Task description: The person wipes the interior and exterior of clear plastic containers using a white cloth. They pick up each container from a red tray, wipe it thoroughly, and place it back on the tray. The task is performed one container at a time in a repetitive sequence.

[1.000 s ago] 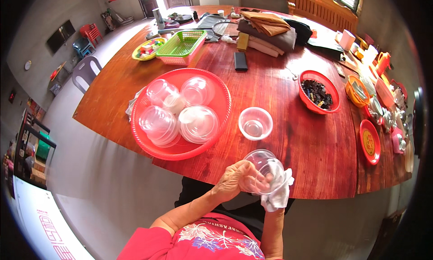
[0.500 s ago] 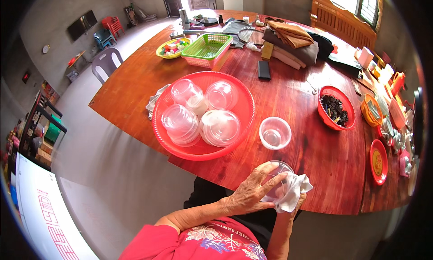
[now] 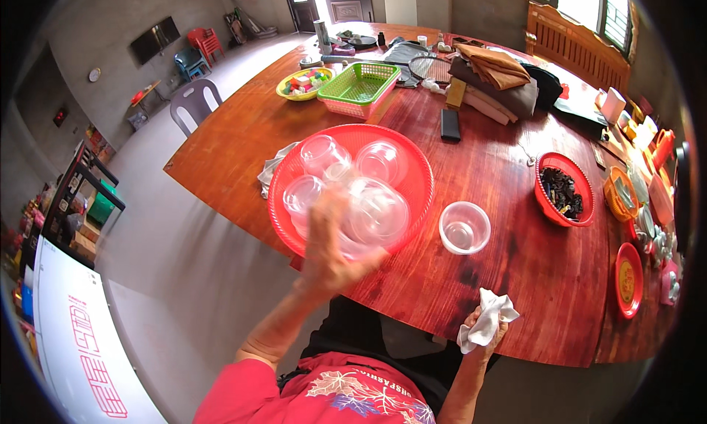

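Note:
My left hand (image 3: 324, 244), smeared by motion, reaches over the near part of a round red plastic basket (image 3: 425, 166). Its fingers are among stacked clear plastic bowls, close to the near-right clear bowl (image 3: 381, 212); whether they grip one is unclear. More clear bowls, such as the far-right one (image 3: 381, 163), fill the basket in stacks. At the table's front edge my right hand (image 3: 471, 322) is closed around a crumpled white cloth (image 3: 489, 322). A single clear plastic bowl (image 3: 465, 228) rests on the table between the basket and that hand.
Beyond the basket are a green and pink basket (image 3: 359, 85) and a yellow bowl (image 3: 303, 84) of colourful pieces. A black phone-like slab (image 3: 450, 125) lies near folded cloths (image 3: 497, 78). To the right sits a red basket (image 3: 565, 190) of dark pieces.
My left hand has left the cloth and the bowl it held, swinging left and forward to the basket. My right hand keeps the cloth. The view has shifted slightly.

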The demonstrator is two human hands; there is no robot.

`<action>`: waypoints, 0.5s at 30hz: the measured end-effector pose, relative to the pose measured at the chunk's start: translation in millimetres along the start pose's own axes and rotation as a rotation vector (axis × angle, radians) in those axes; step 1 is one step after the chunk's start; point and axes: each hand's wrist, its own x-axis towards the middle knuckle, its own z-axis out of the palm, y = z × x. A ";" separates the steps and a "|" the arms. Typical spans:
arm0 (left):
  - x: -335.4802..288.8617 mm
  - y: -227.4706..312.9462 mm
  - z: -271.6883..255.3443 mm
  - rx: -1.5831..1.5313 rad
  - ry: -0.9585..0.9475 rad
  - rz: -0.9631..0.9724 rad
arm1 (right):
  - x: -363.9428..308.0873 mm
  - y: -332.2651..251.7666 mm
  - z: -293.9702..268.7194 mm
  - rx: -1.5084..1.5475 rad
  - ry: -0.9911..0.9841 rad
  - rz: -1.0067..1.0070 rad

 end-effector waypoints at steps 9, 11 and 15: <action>8.7 -109.2 -14.7 0.333 -0.068 -0.321 | -2.5 13.3 -3.5 -0.525 0.244 -0.158; 7.8 -122.0 -12.7 0.346 -0.103 -0.330 | -1.9 14.2 -6.2 -0.531 0.247 -0.154; 6.1 -123.3 -5.6 0.474 -0.050 -0.270 | -1.4 7.5 -11.8 -0.574 0.188 -0.205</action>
